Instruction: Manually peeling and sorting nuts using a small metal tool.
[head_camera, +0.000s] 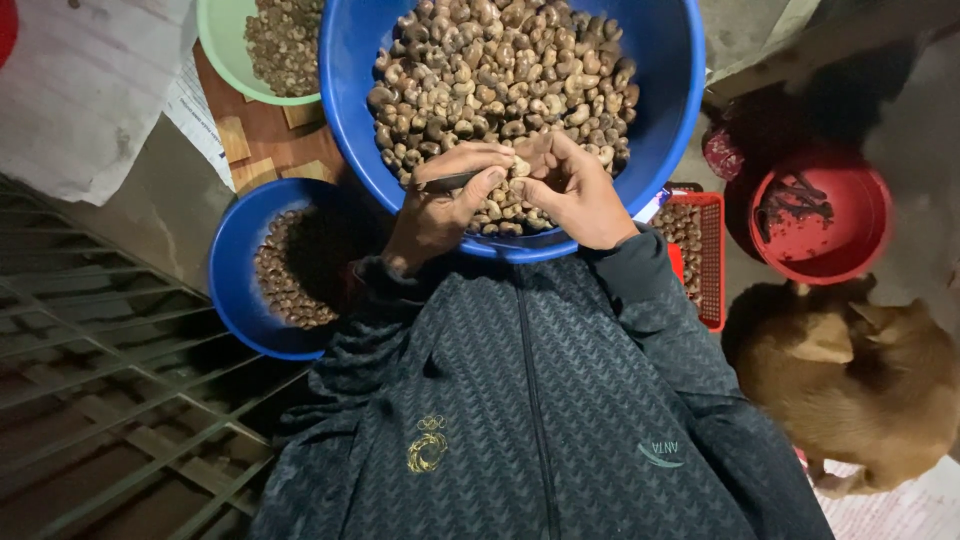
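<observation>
A large blue basin (672, 95) heaped with brown unpeeled nuts (500, 70) sits on my lap, in front of my dark zip jacket. Both hands meet over its near rim. My left hand (440, 205) grips a thin dark blade-like tool (450, 181), with its fingers curled around it. My right hand (580, 192) pinches a single pale nut (520, 166) between thumb and fingers, right against the tool's tip. The two hands touch each other above the nuts.
A smaller blue bowl (232, 290) with nuts lies at the lower left, and a green bowl (222, 50) of nuts at the upper left. To the right are a red basket (708, 260), a red bowl (860, 250) with dark scraps, and a tan dog (860, 380). A metal grate (110, 380) runs along the left.
</observation>
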